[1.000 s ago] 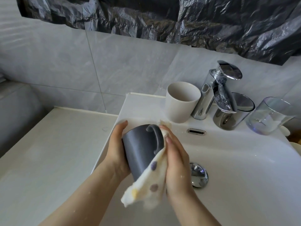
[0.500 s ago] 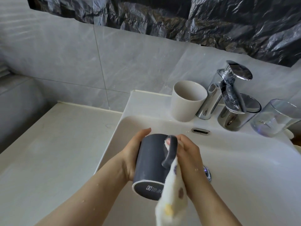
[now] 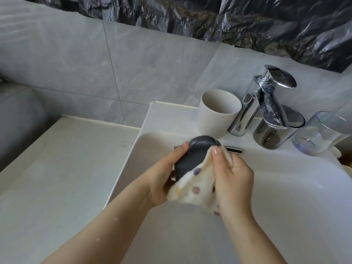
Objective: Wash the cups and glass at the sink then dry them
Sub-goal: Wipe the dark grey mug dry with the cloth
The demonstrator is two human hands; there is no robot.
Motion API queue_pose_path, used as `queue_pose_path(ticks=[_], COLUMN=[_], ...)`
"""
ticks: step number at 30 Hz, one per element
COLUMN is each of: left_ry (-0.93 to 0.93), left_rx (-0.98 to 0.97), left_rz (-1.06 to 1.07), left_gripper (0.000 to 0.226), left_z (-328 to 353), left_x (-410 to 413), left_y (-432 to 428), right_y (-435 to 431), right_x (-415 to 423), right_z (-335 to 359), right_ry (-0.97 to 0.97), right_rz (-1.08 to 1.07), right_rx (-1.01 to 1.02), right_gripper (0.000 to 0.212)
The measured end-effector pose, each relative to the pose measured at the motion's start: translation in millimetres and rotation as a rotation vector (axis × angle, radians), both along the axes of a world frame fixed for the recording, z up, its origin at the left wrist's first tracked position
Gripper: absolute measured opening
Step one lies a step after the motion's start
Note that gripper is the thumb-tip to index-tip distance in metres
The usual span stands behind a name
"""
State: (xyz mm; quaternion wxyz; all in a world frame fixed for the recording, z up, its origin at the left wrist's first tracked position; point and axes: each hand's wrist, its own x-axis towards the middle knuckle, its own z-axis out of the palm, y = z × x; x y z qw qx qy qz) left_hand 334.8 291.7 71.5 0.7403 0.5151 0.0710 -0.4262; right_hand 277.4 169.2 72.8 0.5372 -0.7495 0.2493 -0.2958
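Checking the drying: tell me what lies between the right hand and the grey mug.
A spotted cloth, between right hand and grey mug, head view.

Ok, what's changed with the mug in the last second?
The left hand turned the grey mug, so its base no longer shows; the right hand moved the spotted cloth from the handle onto its side. Beige cup and glass stayed put.

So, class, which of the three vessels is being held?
The dark grey mug: left hand grips it, right hand presses a cloth on it; the white cup and clear glass stand on the sink ledge.
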Motion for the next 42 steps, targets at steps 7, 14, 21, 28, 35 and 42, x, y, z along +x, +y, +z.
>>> queue_pose_path(ticks=[7, 14, 21, 28, 35, 42], left_ry=[-0.098, -0.257, -0.262, -0.25, -0.067, -0.101], left_rx=[0.001, 0.134, 0.186, 0.241, 0.101, 0.2], left_rz=[0.081, 0.172, 0.256, 0.23, 0.27, 0.015], left_gripper=[0.05, 0.034, 0.035, 0.038, 0.05, 0.062], left_z=[6, 4, 6, 13, -1, 4], left_x=[-1, -6, -13, -15, -14, -4], left_y=[2, 6, 4, -20, -14, -5], right_y=[4, -23, -68, -47, -44, -40], right_x=[7, 5, -17, -11, -33, -34], right_z=[4, 12, 19, 8, 5, -10], right_ry=[0.011, -0.038, -0.098, -0.115, 0.004, 0.346], right_rz=[0.03, -0.184, -0.259, 0.092, 0.983, 0.868], right_rx=[0.506, 0.624, 1.021, 0.968, 0.432, -0.538], right_gripper=[0.048, 0.031, 0.025, 0.037, 0.073, 0.096])
